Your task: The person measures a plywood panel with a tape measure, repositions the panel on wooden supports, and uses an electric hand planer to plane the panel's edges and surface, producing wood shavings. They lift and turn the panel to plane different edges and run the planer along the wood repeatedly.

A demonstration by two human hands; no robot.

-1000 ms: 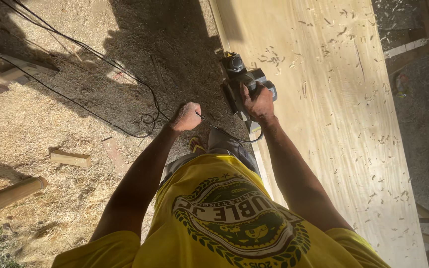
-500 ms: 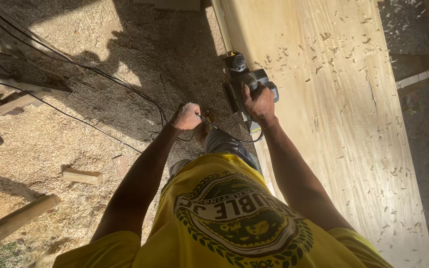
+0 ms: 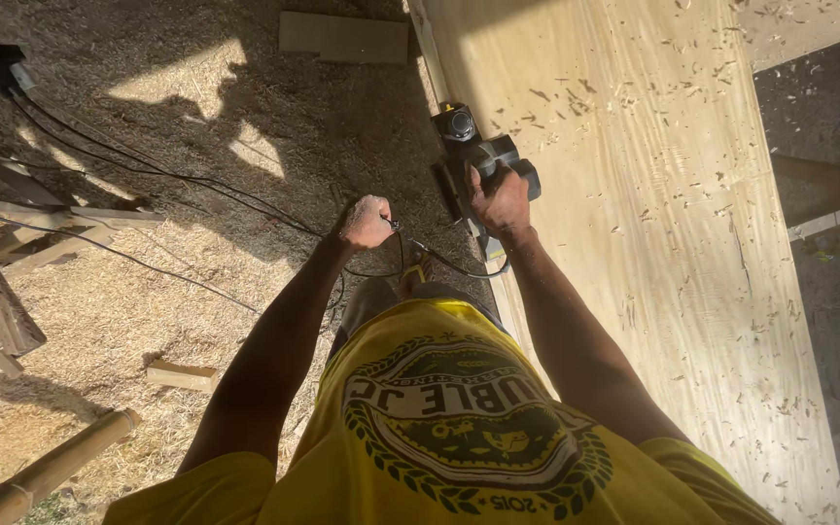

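Sawdust [image 3: 148, 292] underfoot, with offcuts [image 3: 182, 375] and a pole [image 3: 46, 473] at far left. Left hand [image 3: 366, 222] fisted tight around the cord [image 3: 196, 185], just off the plank's edge. Right hand [image 3: 500, 202] clamped on the planer [image 3: 478, 160] handle, tool sitting at the left edge of the pale plank [image 3: 653, 243]. Shavings [image 3: 634, 107] scattered across the wood.

Pale, smooth wood board [image 3: 653, 243]; matt black plastic planer [image 3: 473, 160]; rough sawdust ground [image 3: 148, 282].
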